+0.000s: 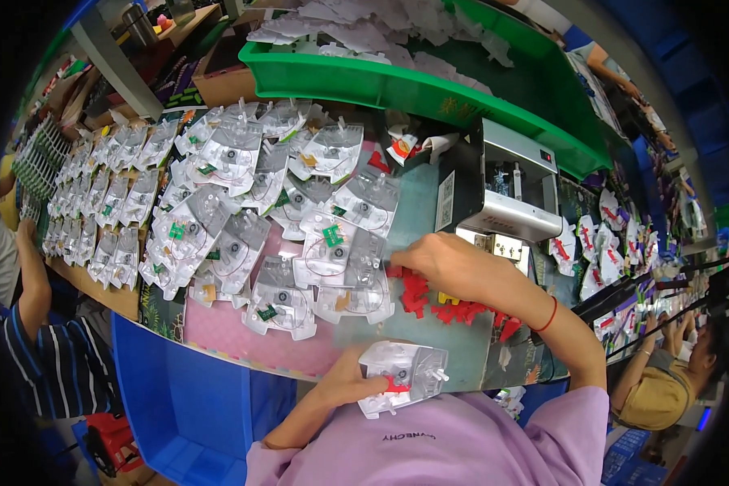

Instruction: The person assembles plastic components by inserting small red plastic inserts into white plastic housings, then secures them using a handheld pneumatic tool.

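Close to my body, my left hand (pixel 350 379) grips a clear and white plastic housing (pixel 419 368) by its left side. The thumb lies over a red plastic piece (pixel 397 384) set in its middle. My right hand (pixel 439 257) reaches over the table with its fingers bent together and pointing down, just above some small red plastic pieces (pixel 415 293). What those fingertips pinch, if anything, is hidden. More red pieces lie in a loose heap beneath that wrist. Left of the hand, several similar housings (pixel 332 235) with small green boards and thin red wires lie piled.
A silver and black bench machine (pixel 514 182) stands behind my right hand. Beyond it, a long green tray (pixel 429 101) holds white plastic parts. A blue bin (pixel 194 389) is below the table's left edge. Other people work at both sides, with housings in rows at far left.
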